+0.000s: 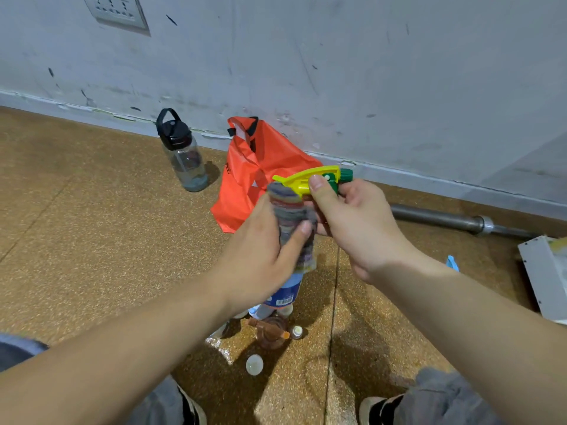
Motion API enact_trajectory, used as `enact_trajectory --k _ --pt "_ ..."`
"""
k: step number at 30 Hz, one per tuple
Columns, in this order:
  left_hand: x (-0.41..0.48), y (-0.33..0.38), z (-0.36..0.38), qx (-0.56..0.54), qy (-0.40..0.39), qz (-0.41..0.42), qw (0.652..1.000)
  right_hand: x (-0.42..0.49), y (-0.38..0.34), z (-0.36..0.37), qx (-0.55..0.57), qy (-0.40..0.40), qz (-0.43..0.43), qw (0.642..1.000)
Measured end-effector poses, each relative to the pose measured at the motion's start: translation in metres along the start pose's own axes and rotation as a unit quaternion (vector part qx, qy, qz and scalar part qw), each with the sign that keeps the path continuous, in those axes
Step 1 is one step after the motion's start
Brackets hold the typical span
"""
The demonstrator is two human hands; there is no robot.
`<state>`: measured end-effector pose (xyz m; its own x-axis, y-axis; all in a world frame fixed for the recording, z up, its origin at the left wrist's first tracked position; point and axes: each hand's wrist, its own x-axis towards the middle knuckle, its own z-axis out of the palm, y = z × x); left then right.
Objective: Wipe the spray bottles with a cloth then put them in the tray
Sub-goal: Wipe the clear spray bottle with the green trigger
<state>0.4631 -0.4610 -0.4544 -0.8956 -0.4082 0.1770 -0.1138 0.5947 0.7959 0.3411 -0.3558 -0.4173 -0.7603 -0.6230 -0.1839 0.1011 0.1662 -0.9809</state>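
Striped multicoloured cloth point(293, 222) wraps the middle of the upright plastic spray bottle point(283, 294). Only its yellow trigger head with a green nozzle and its blue-and-white labelled lower part show, and whether its base touches the floor cannot be told. The left hand point(260, 256) is curled round the cloth and the bottle inside it; the right hand point(352, 216) pinches the trigger head, thumb on top. A white tray point(543, 280) is cut off by the right edge, its contents unreadable. A clear water bottle with a black lid point(183, 154) stands by the grey wall, its contents unclear. Near it slumps an orange bag point(260, 167), partly behind the hands. Below them a brown spray bottle point(270, 332) and small blurred white bottles sit on the speckled brown floor point(92, 240); a steel bar point(445, 217) lies along the wall.
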Motion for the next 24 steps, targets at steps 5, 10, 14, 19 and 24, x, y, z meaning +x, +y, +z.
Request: enact_trajectory --k 5,10,14,19,24 --pt "0.004 -0.002 -0.008 -0.173 -0.072 -0.050 0.981 0.000 -0.004 -0.007 0.009 -0.101 -0.054 0.993" --pt "0.001 0.000 -0.001 -0.053 0.032 -0.039 0.997 0.007 -0.005 -0.007 -0.064 0.051 -0.008 0.997" --pt "-0.001 -0.009 -0.003 0.133 0.022 -0.050 0.990 -0.004 -0.001 0.002 -0.105 -0.007 0.101 0.989" --pt "-0.006 -0.015 0.008 0.340 0.004 -0.013 0.940 -0.006 -0.005 0.013 -0.051 -0.003 0.181 0.982" --pt "-0.014 -0.017 0.020 0.424 0.000 0.026 0.905 -0.008 0.007 0.018 -0.086 0.051 0.216 0.971"
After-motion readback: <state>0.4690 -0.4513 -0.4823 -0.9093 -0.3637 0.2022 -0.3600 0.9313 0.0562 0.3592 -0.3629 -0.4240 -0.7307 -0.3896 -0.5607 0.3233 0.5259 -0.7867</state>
